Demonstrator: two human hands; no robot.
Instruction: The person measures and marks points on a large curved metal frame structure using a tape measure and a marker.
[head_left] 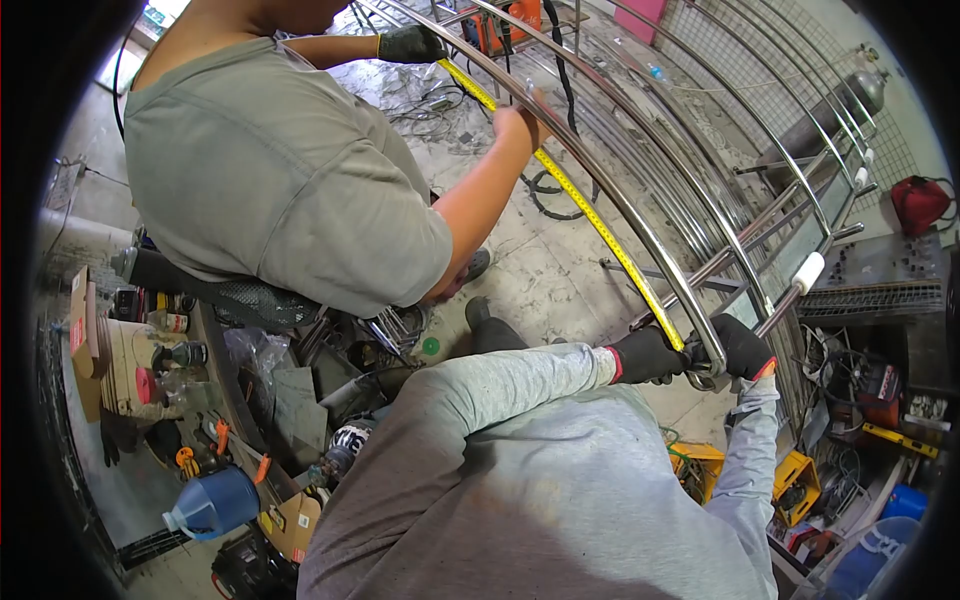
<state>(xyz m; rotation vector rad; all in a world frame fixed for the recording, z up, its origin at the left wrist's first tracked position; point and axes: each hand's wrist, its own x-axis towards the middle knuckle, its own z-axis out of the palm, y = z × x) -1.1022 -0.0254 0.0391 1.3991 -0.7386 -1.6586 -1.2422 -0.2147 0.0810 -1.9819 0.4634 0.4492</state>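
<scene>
A yellow measuring tape [600,225] runs along a curved metal tube [590,165] of a large metal frame. In a black glove, my left hand [648,355] is closed on the tape's near end, beside the tube's end. My right hand [742,348], also gloved, is closed around the metal frame just right of the tube's end. A co-worker [290,180] in a grey-green shirt stands at the upper left. One gloved hand of the co-worker is at the far end of the tape, and the other, bare, touches the tape and tube partway along.
Tools and bottles, among them a blue jug [212,503], crowd a bench at the left. A gas cylinder [830,115] leans at the upper right, near a red bag [918,203]. Yellow crates [797,487] and a yellow level [900,440] lie at the lower right.
</scene>
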